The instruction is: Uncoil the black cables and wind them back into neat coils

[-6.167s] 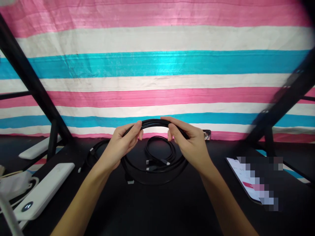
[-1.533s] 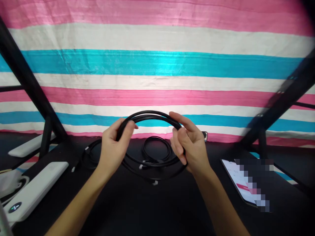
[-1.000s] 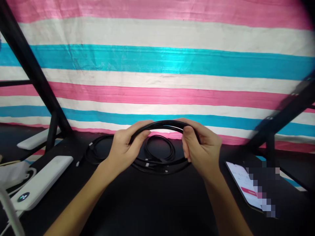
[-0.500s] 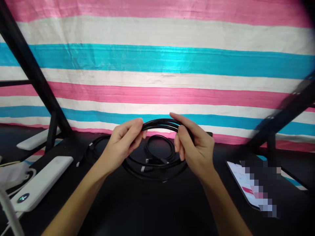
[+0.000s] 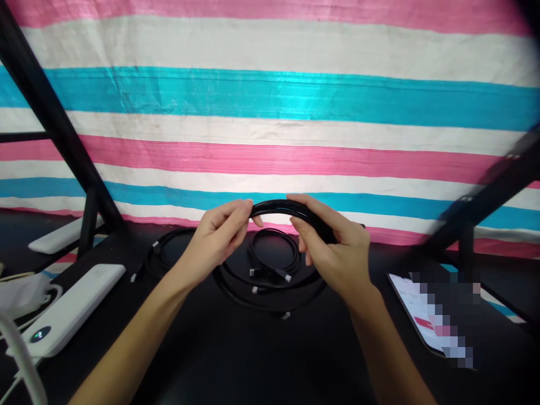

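Note:
Both hands grip a coiled black cable (image 5: 280,207) held above the black table. My left hand (image 5: 223,230) pinches the top of the loops on the left. On the other side, my right hand (image 5: 331,239) wraps thumb and fingers round the bundled strands. The lower loops hang in front of the hands, and a metal plug end (image 5: 286,315) shows at the bottom. Behind them on the table lies a smaller coiled black cable (image 5: 275,232) with metal plugs. Another coiled black cable (image 5: 162,239) sits to the left, partly hidden by my left hand and wrist.
A white power bank (image 5: 80,309) with a lit display lies left, near a white charger (image 5: 23,295) and white cords. Another white block (image 5: 63,235) is farther back. A phone (image 5: 415,312), partly pixelated, lies right. Black metal legs (image 5: 63,135) and a striped sheet (image 5: 270,95) stand behind.
The strands between my hands have drawn together into a tighter bundle. My right thumb has moved left along it, and my left hand has shifted slightly right. The hanging plug shows more clearly.

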`<state>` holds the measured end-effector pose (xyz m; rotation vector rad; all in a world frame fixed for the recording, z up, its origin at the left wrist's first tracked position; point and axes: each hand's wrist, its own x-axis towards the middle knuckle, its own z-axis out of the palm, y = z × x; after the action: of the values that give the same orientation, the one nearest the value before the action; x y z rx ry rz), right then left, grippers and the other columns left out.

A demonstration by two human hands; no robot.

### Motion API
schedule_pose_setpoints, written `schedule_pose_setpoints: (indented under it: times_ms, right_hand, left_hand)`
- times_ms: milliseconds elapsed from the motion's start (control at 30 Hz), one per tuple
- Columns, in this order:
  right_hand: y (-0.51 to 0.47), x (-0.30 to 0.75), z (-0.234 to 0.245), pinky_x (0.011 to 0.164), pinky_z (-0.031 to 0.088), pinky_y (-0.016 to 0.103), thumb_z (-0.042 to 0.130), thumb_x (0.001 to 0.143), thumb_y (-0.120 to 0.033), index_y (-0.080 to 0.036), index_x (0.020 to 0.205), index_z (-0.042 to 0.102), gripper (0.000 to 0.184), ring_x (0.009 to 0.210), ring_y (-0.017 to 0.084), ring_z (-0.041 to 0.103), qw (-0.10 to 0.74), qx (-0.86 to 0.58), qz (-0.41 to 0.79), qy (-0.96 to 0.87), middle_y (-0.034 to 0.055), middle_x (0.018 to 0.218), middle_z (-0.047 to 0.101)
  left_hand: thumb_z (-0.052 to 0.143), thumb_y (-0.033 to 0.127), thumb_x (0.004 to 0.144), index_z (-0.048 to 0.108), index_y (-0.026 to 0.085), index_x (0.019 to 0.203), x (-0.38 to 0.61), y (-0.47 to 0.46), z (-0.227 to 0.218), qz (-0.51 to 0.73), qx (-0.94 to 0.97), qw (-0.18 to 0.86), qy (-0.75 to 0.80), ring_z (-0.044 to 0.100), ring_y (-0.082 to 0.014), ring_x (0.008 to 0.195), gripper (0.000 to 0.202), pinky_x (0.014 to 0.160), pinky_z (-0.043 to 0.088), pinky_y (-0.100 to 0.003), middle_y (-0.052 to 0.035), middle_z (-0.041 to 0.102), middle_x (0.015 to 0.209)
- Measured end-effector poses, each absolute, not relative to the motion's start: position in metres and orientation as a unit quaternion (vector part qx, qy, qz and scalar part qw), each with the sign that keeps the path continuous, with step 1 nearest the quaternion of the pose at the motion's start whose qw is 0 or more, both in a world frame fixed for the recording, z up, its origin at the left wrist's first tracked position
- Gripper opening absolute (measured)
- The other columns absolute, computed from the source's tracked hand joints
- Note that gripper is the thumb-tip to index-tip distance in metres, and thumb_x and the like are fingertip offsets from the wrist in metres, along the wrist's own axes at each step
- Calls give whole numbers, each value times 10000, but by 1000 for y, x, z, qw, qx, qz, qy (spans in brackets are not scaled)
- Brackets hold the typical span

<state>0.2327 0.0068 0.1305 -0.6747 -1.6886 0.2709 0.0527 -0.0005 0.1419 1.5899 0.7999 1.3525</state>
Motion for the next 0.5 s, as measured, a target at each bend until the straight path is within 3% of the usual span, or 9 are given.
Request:
schedule_pose_setpoints:
  times_ms: [167,500]
  right_hand:
    - [8,234,129,399,420,198,594,861,-155,-261,1120,682,293,348,81,438,586,-299,114,-744,-71,492,531]
    - [13,233,125,329,415,154,604,864,-173,-253,1086,703,255,326,69,447,572,-292,221,-734,-51,519,574]
  left_hand:
    - [452,439,895,558,171,710,50,2,141,503,647,477,317,208,-24,303,343,330,145,-167,94,292,376]
    - [545,379,858,510,185,707,47,6,140,476,613,540,326,158,-23,327,248,335,90,-175,106,250,404]
